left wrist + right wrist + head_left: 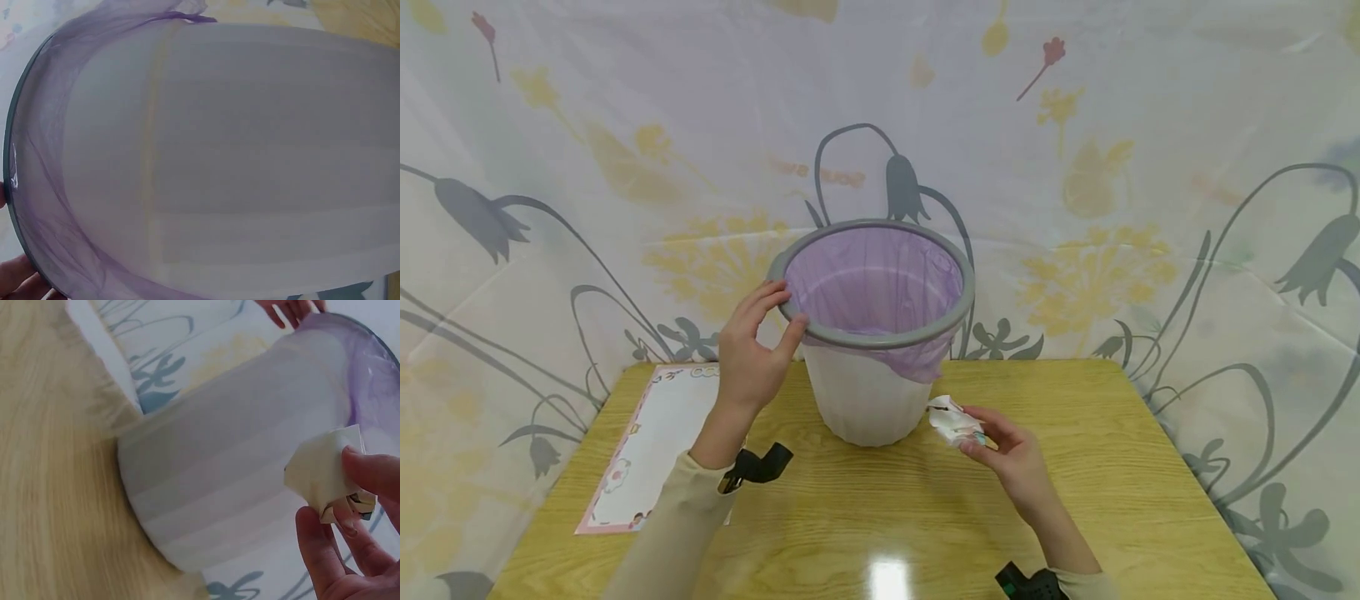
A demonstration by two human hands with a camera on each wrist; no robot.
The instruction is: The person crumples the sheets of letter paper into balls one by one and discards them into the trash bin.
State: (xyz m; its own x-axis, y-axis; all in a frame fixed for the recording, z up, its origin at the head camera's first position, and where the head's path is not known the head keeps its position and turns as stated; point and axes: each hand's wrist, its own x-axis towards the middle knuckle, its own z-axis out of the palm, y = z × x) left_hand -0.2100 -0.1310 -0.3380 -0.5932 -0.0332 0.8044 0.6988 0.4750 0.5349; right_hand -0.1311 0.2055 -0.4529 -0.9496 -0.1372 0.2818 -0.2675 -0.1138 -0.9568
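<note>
A white trash can [867,400] with a grey rim [880,340] stands on the table, lined with a purple plastic bag [872,283]. Part of the bag hangs down outside, under the rim at the front right. My left hand [752,358] touches the rim's left side, thumb and fingers spread apart along it. In the left wrist view the fingers [28,278] show at the rim's edge. My right hand [1011,458], low at the can's right, pinches a crumpled piece of paper [955,422] between thumb and fingers. The paper is white with some coloured print [360,503].
A sheet with a pink decorated border [655,442] lies on the wooden table [865,508] at the left, partly under my left forearm. Behind the table hangs a flower-printed cloth [715,108], which also runs along both sides. Wrist cameras [763,463] sit on both wrists.
</note>
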